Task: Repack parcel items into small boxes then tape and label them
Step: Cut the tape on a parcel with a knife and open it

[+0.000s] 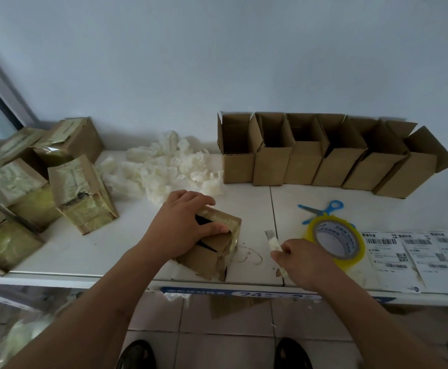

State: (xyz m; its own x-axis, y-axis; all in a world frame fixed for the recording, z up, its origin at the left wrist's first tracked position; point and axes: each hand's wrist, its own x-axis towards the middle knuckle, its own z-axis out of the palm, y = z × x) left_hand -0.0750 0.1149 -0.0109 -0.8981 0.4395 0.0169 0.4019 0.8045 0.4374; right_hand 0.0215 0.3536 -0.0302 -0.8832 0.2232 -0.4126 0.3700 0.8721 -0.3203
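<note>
6 open boxes (332, 155), scissors (321, 209), tape roll (337, 242)

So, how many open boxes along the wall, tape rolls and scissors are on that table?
Open cardboard boxes: 6
Tape rolls: 1
Scissors: 1
Total: 8

Pale blue wall (217, 49), white table (84, 251), tiled floor (217, 328)

Your left hand (183, 225) lay spread, palm down, fingers curled over an edge; your right hand (301, 259) was closed, pinching something small.
</note>
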